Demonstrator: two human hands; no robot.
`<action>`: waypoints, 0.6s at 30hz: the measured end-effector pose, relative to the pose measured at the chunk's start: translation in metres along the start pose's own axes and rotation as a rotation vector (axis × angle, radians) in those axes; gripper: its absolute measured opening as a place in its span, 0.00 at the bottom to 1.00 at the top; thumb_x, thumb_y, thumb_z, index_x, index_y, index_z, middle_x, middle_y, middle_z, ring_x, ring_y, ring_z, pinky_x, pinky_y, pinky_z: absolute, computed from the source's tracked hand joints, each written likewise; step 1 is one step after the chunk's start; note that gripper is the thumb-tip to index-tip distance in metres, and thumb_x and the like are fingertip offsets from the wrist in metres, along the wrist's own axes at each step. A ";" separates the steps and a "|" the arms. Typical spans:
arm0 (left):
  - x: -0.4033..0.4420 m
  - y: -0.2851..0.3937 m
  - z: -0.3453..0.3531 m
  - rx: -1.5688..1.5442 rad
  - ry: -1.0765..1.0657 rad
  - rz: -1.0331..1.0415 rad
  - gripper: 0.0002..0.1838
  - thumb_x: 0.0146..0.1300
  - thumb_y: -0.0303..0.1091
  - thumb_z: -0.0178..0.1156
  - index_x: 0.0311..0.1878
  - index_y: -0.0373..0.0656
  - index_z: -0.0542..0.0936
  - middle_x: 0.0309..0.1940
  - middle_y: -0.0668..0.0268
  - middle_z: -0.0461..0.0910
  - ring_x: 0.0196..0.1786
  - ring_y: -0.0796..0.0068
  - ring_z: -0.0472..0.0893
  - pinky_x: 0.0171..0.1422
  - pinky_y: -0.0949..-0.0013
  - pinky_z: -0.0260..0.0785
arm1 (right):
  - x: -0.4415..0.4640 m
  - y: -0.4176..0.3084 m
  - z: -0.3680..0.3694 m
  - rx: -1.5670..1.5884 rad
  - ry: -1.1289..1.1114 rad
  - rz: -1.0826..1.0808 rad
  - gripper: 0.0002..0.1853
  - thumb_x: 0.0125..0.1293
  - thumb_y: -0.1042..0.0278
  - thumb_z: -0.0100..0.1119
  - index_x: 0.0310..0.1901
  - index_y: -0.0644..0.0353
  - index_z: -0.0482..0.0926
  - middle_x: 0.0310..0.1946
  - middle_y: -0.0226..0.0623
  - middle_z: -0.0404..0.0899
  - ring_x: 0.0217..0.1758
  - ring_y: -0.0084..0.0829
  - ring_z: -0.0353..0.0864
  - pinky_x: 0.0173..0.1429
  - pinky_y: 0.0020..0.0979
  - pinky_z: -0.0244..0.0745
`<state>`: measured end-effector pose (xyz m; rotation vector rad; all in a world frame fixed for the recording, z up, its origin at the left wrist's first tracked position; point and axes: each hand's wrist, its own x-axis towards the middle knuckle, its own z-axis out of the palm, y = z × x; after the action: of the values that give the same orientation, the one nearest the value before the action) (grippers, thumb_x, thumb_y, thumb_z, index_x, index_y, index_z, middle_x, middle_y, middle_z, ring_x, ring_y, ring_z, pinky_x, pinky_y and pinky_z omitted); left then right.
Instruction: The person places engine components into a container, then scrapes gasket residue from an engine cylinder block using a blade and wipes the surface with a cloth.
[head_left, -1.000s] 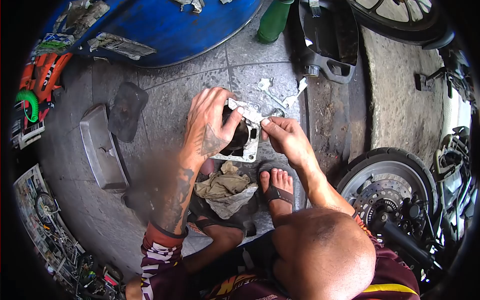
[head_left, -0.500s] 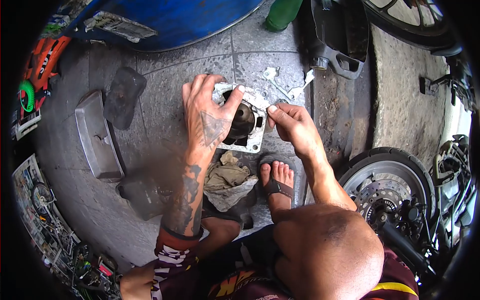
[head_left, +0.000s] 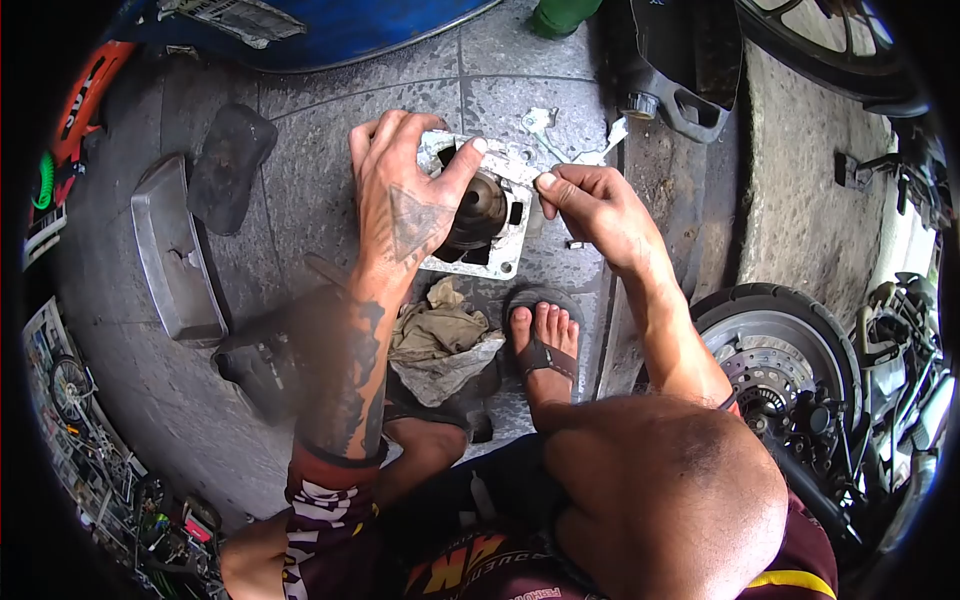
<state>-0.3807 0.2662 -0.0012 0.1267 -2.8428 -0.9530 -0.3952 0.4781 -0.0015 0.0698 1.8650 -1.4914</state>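
Note:
A light metal engine cylinder block (head_left: 494,262) with a dark round bore and a square flange sits on the tiled floor. My left hand (head_left: 405,200) grips its upper left side, fingers over the far edge and thumb on the top face. A whitish strip, apparently gasket (head_left: 512,165), runs across the block's upper edge between my two thumbs. The right end of this strip is pinched between the thumb and forefinger of my right hand (head_left: 600,215). Whether the strip is stuck to the face there, I cannot tell. Pale torn gasket pieces (head_left: 565,145) lie on the floor just beyond.
A crumpled rag (head_left: 440,340) lies between the block and my feet. To the left are a metal tray (head_left: 180,260) and a dark flat pad (head_left: 232,165). A blue drum (head_left: 360,30), a cut black jug (head_left: 680,80) and a motorcycle wheel (head_left: 785,350) stand around.
The whole view has shifted, so the block appears slightly higher. My right hand keeps its pinch, with its wrist turned a little. A small piece now shows on the floor below it.

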 end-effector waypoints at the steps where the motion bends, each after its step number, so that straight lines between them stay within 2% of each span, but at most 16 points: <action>1: 0.000 -0.001 0.000 -0.002 -0.002 -0.002 0.22 0.55 0.45 0.71 0.43 0.35 0.82 0.42 0.59 0.79 0.54 0.54 0.70 0.61 0.55 0.64 | 0.001 -0.002 -0.001 -0.001 0.000 0.003 0.20 0.73 0.53 0.56 0.26 0.57 0.77 0.14 0.14 0.59 0.17 0.11 0.51 0.22 0.23 0.43; 10: 0.000 -0.001 0.001 0.005 0.004 -0.024 0.22 0.55 0.46 0.70 0.44 0.36 0.82 0.42 0.58 0.79 0.54 0.52 0.70 0.62 0.55 0.64 | 0.008 -0.007 -0.010 -0.068 -0.054 0.049 0.21 0.72 0.52 0.57 0.25 0.57 0.76 0.14 0.15 0.59 0.17 0.11 0.51 0.22 0.22 0.43; 12: 0.000 -0.002 0.001 0.065 -0.027 -0.043 0.25 0.57 0.49 0.70 0.47 0.37 0.82 0.46 0.61 0.80 0.57 0.55 0.70 0.64 0.57 0.63 | 0.009 -0.007 -0.010 -0.070 -0.056 0.045 0.21 0.72 0.51 0.57 0.26 0.57 0.76 0.14 0.15 0.59 0.17 0.11 0.52 0.22 0.22 0.44; 18: 0.000 -0.001 0.000 0.068 -0.041 -0.066 0.25 0.57 0.50 0.70 0.47 0.36 0.82 0.47 0.61 0.79 0.58 0.55 0.70 0.65 0.57 0.63 | 0.010 -0.011 -0.011 -0.084 -0.042 0.036 0.21 0.72 0.51 0.58 0.25 0.58 0.76 0.15 0.16 0.60 0.18 0.12 0.52 0.23 0.22 0.45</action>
<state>-0.3807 0.2650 -0.0020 0.2117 -2.9265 -0.8806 -0.4126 0.4804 0.0024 0.0320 1.8810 -1.3781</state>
